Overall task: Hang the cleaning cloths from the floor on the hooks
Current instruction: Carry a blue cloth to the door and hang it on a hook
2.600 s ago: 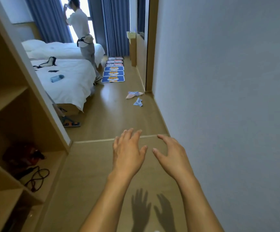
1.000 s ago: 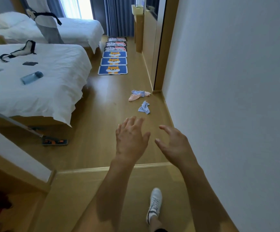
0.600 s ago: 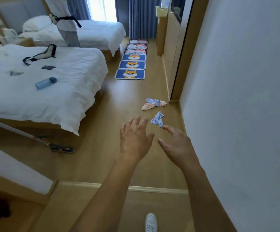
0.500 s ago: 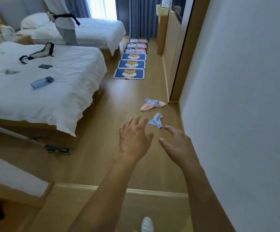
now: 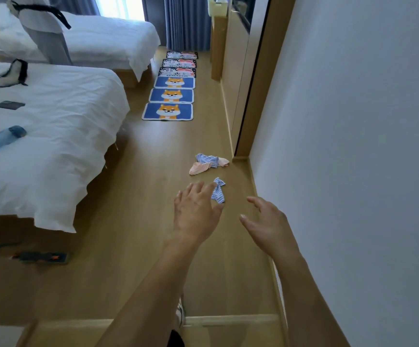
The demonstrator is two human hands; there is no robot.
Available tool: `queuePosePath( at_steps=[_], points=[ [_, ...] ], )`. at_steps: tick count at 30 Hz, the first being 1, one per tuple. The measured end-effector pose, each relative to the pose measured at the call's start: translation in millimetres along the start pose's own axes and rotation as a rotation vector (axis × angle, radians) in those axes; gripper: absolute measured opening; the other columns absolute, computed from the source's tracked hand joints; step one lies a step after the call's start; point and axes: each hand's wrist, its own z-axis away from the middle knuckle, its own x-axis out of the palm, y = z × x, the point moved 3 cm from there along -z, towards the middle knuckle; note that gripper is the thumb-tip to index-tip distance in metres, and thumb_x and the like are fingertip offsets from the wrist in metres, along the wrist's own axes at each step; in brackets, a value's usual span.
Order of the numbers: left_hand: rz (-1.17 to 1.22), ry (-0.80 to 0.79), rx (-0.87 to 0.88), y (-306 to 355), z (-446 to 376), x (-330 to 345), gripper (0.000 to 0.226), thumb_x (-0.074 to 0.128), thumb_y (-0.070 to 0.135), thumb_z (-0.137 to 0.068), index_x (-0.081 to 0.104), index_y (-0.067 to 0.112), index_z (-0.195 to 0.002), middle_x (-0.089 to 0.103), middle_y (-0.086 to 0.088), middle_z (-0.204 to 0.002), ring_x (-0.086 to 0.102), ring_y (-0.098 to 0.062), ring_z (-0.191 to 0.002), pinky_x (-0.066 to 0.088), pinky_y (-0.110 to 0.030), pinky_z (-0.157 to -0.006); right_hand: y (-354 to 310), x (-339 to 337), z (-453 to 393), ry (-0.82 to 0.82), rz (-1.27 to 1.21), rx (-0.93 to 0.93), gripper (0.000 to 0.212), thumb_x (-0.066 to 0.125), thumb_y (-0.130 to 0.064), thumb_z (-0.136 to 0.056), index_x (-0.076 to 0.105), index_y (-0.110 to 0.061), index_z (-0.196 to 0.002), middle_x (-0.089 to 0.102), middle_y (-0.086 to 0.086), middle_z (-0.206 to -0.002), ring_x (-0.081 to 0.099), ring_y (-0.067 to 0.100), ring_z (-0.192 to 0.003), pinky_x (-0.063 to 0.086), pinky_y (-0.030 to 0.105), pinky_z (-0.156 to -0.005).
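At our fingertips nothing is gripped yet: left hand (image 5: 196, 211) is spread, fingers straight and relaxed, palm down; right hand (image 5: 266, 221) is loose too, thumb apart, holding nothing. Vs. a moment ago we're further down the room, w/ both hands out front the same way, and the striped blue cloth (image 5: 218, 190) that sat clear ahead of the left hand now shows just past its fingertips, partly hidden by them (overlap in view only; the hand looks well above the floor (image 5: 140, 171)). So, in our judgement, approach is nearly done, and next comes a bend and a pinch.

Materials: blue cloth is thin, striped, crumpled into a twisted strip, so it should be limp and easy to pinch. Beyond it lies a second heap (image 5: 208, 164), pink cloth and another striped blue one bunched together, touching, near the door frame (image 5: 251, 101). Floor is smooth pale wood. At right, a plain matte wall (image 5: 353, 146). At left, a bed (image 5: 53, 146) w/ rumpled white duvet. Farther on, a row of flat rectangular mats (image 5: 171, 96) w/ dog faces.

Hooks: not in view.
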Motion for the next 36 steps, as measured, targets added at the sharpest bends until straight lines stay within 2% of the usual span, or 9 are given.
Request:
queuePosePath(
  at_steps=[6, 11, 15, 18, 21, 25, 32, 36],
  points=[
    [0.003, -0.031, 0.057, -25, -124, 4, 0.051, 0.056, 0.042, -0.091, 0.045, 0.027, -0.139, 0.045, 0.004, -0.143, 0.039, -0.020, -0.134, 0.026, -0.038, -0.112, -22, 11, -108, 0.047, 0.068, 0.047, 0.052, 0.061, -0.037, -0.090, 0.047, -0.027, -0.139, 0.051, -0.003, -0.140, 0.048, 0.016, -0.127, 0.042, 0.032, -0.101],
    [0.016, -0.018, 0.095, -53, -215, -10, 0.053, 0.057, 0.041, -0.091, 0.044, 0.029, -0.141, 0.046, 0.006, -0.142, 0.038, -0.018, -0.134, 0.024, -0.033, -0.110, -53, 29, -190, 0.047, 0.075, 0.075, 0.050, 0.062, -0.035, -0.090, 0.049, -0.023, -0.138, 0.054, -0.001, -0.137, 0.050, 0.016, -0.125, 0.041, 0.030, -0.100],
    [0.039, -0.049, 0.073, -83, -266, -9, 0.048, 0.059, 0.040, -0.092, 0.048, 0.026, -0.137, 0.048, 0.004, -0.140, 0.039, -0.020, -0.134, 0.027, -0.036, -0.108, -63, 52, -243, 0.047, 0.062, 0.104, 0.048, 0.062, -0.033, -0.089, 0.052, -0.022, -0.135, 0.056, 0.001, -0.134, 0.052, 0.017, -0.122, 0.041, 0.028, -0.098],
    [0.038, -0.100, 0.063, -100, -296, 0, 0.054, 0.058, 0.039, -0.093, 0.042, 0.026, -0.142, 0.043, 0.003, -0.147, 0.034, -0.020, -0.139, 0.027, -0.039, -0.112, -64, 68, -276, 0.029, 0.050, 0.140, 0.048, 0.062, -0.034, -0.089, 0.052, -0.023, -0.134, 0.057, 0.002, -0.131, 0.053, 0.017, -0.120, 0.042, 0.028, -0.094],
    [0.026, -0.125, 0.052, -113, -331, 10, 0.058, 0.058, 0.040, -0.093, 0.038, 0.027, -0.146, 0.041, 0.003, -0.148, 0.035, -0.021, -0.139, 0.027, -0.041, -0.113, -64, 80, -313, 0.011, 0.071, 0.150, 0.047, 0.062, -0.035, -0.088, 0.053, -0.024, -0.133, 0.059, 0.003, -0.127, 0.056, 0.019, -0.116, 0.046, 0.031, -0.093],
    [0.014, -0.126, 0.056, -125, -379, 23, 0.055, 0.059, 0.040, -0.092, 0.042, 0.029, -0.143, 0.047, 0.004, -0.142, 0.042, -0.022, -0.132, 0.030, -0.038, -0.109, -59, 92, -365, 0.003, 0.062, 0.149, 0.044, 0.064, -0.034, -0.087, 0.056, -0.023, -0.129, 0.062, 0.003, -0.124, 0.057, 0.020, -0.114, 0.048, 0.034, -0.092],
    [-0.056, -0.160, 0.077, -135, -478, 51, 0.053, 0.056, 0.041, -0.093, 0.042, 0.029, -0.143, 0.044, 0.004, -0.146, 0.044, -0.022, -0.131, 0.032, -0.036, -0.108, -35, 116, -486, -0.063, -0.035, 0.213, 0.041, 0.063, -0.028, -0.089, 0.057, -0.018, -0.129, 0.060, 0.006, -0.127, 0.055, 0.020, -0.116, 0.043, 0.029, -0.092],
    [-0.068, -0.201, 0.106, -132, -536, 71, 0.049, 0.057, 0.036, -0.093, 0.047, 0.024, -0.139, 0.051, 0.001, -0.137, 0.050, -0.024, -0.123, 0.038, -0.036, -0.102, -9, 126, -542, -0.139, -0.064, 0.300, 0.043, 0.064, -0.028, -0.089, 0.057, -0.016, -0.130, 0.060, 0.007, -0.129, 0.055, 0.021, -0.118, 0.041, 0.029, -0.094]
  ],
)
